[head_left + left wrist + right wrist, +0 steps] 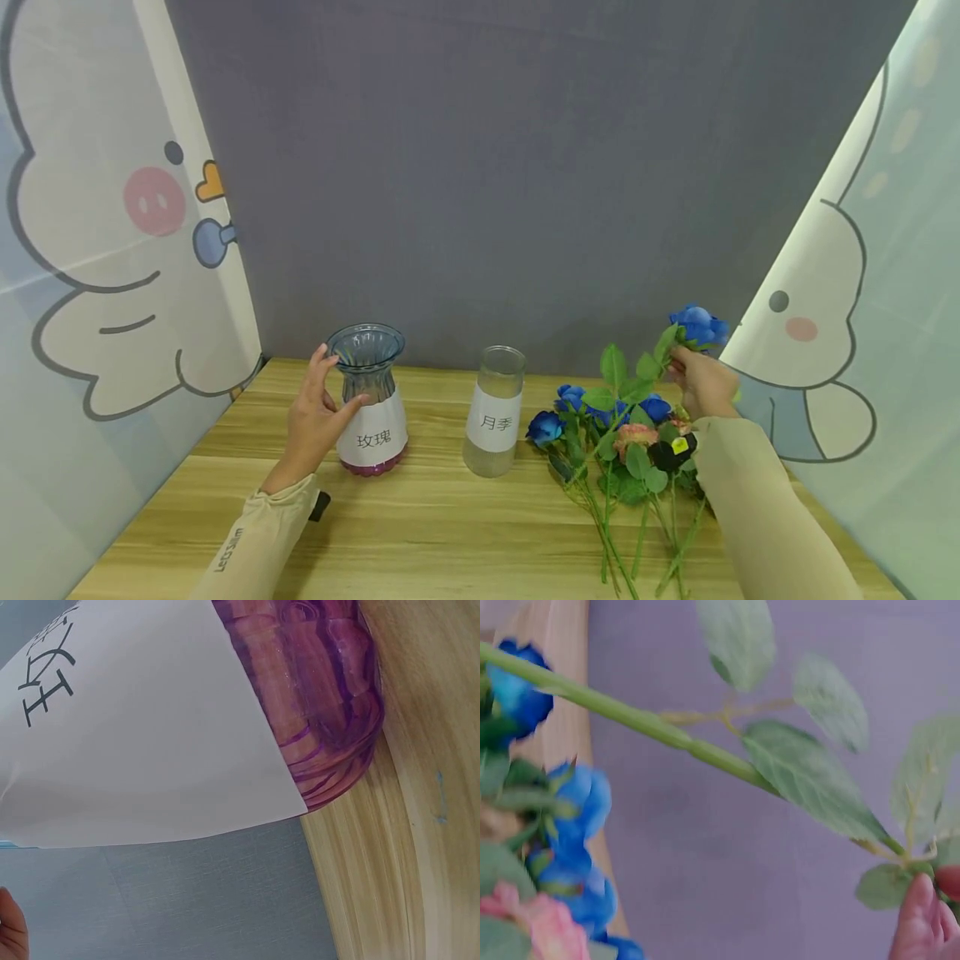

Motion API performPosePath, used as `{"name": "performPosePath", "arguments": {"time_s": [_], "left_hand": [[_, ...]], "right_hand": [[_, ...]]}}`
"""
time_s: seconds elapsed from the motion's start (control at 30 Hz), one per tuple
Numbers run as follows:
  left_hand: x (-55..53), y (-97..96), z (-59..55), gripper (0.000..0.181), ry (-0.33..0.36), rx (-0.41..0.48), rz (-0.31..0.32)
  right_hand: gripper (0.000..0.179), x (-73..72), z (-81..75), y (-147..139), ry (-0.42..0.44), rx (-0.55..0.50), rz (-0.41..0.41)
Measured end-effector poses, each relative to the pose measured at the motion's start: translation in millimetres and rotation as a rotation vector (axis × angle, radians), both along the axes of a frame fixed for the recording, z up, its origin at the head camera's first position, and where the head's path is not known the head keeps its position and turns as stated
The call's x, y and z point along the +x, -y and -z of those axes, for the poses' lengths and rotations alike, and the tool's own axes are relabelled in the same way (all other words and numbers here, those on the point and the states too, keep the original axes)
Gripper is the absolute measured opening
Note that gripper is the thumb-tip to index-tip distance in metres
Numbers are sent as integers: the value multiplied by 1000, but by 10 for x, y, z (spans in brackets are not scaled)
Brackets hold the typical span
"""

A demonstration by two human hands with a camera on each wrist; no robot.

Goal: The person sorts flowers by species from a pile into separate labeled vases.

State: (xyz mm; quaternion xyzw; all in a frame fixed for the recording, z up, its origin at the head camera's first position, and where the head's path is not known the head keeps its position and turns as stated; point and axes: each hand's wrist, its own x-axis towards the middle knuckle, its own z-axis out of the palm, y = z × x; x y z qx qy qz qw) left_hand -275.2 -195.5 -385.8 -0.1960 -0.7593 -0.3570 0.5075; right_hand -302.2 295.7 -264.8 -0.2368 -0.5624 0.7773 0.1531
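My left hand (313, 421) is at the left side of a flared blue glass vase (366, 346) with a purple base (322, 697). The thumb reaches toward its white paper label (375, 429), and the fingertips are near the rim. Whether they press on the glass is hard to tell. At the right, my right hand (705, 383) pinches a blue rose (699, 325) by the stem just under the bloom, raised over the other flowers. Its long green stem (645, 724) and leaves (802, 769) cross the right wrist view.
A clear glass vase (495, 462) with a white label stands mid-table. Right of it lies a pile of blue roses (545, 427) and pink flowers (634, 439), their stems (611, 533) pointing toward the front edge. A grey backdrop (525, 183) rises behind the wooden table (420, 542).
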Motion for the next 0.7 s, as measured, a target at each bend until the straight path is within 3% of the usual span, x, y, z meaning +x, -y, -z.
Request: {"name": "performPosePath", "arguments": {"time_s": [0.23,0.37,0.5,0.7], "left_hand": [[25,-1,-10,66,9,1,7],[35,-9,-19,61,14,3,14],[29,-14,-19,67,-3,0,12],[25,-14,-14,75,-21,-2,10]], "right_hand": [[7,90,-62,130,-133,-131,127],[9,169,-47,197,-238,-236,167],[11,282,20,262,-339,-365,166],[5,436,123,310,-423,-537,118]]}}
